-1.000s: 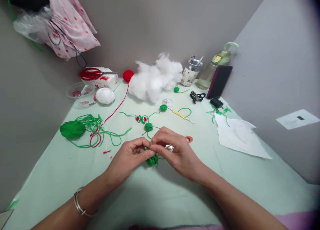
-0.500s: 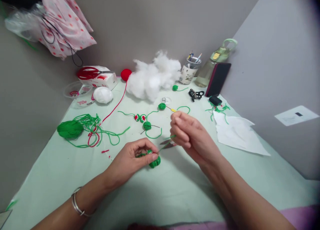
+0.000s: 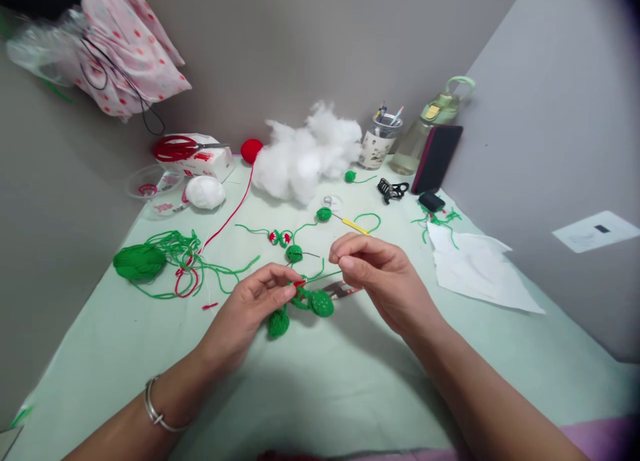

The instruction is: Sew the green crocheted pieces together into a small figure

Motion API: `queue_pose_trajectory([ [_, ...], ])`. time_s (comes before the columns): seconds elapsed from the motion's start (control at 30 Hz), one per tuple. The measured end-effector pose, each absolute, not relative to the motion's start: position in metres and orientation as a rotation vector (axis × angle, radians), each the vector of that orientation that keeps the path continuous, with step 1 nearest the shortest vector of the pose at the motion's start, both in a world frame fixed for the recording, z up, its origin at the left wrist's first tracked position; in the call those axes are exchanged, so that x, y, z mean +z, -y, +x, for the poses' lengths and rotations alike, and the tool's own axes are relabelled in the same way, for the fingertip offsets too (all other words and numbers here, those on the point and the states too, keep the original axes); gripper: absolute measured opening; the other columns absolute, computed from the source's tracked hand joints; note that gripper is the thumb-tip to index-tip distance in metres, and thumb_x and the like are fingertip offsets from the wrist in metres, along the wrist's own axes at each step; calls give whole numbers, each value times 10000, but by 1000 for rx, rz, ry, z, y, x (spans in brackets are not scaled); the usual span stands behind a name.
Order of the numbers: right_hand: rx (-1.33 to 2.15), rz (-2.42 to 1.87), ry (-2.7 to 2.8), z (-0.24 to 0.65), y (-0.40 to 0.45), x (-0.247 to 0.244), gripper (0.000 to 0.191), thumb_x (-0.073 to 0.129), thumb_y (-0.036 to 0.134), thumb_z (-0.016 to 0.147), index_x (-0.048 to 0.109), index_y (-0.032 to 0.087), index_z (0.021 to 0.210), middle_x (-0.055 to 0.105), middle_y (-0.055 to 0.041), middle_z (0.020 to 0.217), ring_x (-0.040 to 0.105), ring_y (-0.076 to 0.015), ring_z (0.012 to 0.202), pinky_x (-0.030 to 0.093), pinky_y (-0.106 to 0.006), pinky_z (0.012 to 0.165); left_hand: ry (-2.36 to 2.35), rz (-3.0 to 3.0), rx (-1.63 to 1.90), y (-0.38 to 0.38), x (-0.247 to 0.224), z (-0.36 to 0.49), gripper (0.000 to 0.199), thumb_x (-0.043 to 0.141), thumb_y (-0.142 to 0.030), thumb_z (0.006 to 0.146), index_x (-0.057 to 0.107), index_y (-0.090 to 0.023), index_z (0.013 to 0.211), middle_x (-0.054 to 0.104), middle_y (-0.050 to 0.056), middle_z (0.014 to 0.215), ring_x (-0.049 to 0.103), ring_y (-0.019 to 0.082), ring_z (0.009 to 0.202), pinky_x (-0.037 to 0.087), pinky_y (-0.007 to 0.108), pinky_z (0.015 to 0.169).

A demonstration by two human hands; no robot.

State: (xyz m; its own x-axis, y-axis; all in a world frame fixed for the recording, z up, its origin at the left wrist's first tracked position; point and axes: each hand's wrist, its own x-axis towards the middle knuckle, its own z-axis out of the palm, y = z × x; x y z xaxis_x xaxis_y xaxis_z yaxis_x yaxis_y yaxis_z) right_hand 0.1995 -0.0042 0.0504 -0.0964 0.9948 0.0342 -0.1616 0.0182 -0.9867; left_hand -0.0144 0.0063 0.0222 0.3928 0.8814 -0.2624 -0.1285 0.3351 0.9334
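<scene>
Green crochet piece [image 3: 321, 303] | left hand [image 3: 256, 302]: grip pinching it | right hand [image 3: 384, 274]: fingers curled leftward, grip: cannot tell

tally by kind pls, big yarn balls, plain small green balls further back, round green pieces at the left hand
Big yarn balls (green, red, white): 3
Plain small green balls further back: 3
Round green pieces at the left hand: 2
Total: 8

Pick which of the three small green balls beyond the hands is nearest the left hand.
The near ball, with a thin dark pin sticking out; the middle ball lies by the yellow-handled hook, the far ball near the white stuffing.
</scene>
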Motion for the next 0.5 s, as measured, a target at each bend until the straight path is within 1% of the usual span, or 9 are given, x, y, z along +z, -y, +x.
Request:
queue_pose_trajectory([
  [0.07,1299,-1014,1213,200,4,49,129,758,330,841,728,209,810,628,-2,831,443,-85,596,364,-235,523,-908,933,832,-7,24,-15,210,782,-287,814,711,-233,1004,678,-12,860,611,120,783,436,209,706],
  [0.13,1284,-1029,1270,199,4,49,118,754,328,847,743,215,821,620,2,799,476,-91,606,395,-236,536,-896,866,848,-8,26,-15,273,792,-279,804,694,-233,1055,696,-5,901,634,125,799,460,215,732],
  [0.27,1103,-1157,1512,193,9,51,105,711,290,886,759,206,846,607,-13,777,554,-124,688,431,-257,589,-920,795,853,-9,26,-16,217,803,-266,797,691,-197,969,717,13,935,647,120,822,480,209,763],
  [0.4,846,-1251,1761,188,12,49,120,640,222,932,748,193,888,582,-13,754,539,-122,673,397,-263,575,-905,778,851,-10,25,-16,209,801,-276,804,683,-198,958,727,14,922,660,126,831,493,218,782],
  [0.5,804,-1250,1749,188,11,47,109,628,200,938,715,184,875,579,-6,764,541,-116,674,408,-259,591,-909,787,848,-9,26,-16,207,799,-285,806,678,-194,948,721,18,905,654,129,808,493,221,748],
])
